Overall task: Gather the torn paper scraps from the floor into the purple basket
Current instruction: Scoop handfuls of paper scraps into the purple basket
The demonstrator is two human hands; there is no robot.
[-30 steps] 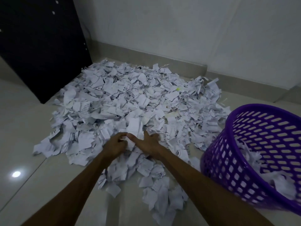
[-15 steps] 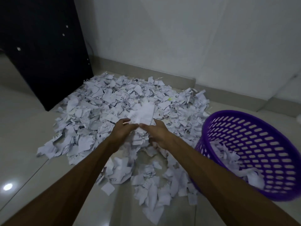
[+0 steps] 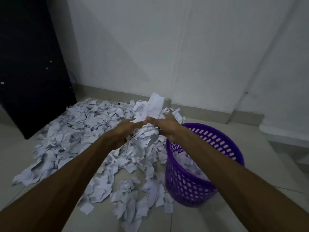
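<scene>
A wide heap of torn white paper scraps (image 3: 80, 129) covers the tiled floor in front of me. My left hand (image 3: 124, 133) and my right hand (image 3: 164, 127) are raised together and grip a bundle of scraps (image 3: 150, 113) between them, held above the heap just left of the basket's rim. The purple basket (image 3: 189, 186), perforated and upright, stands on the floor at the right, under my right forearm. Some scraps lie inside it.
A dark cabinet panel (image 3: 31, 64) stands at the left against the white wall (image 3: 167, 47). Loose scraps (image 3: 133, 206) are scattered on the floor close to me. A low white ledge (image 3: 287, 131) sits at the far right.
Both hands have lifted the bundle of scraps off the heap and carried it up and to the right, toward the basket. The view has tilted upward.
</scene>
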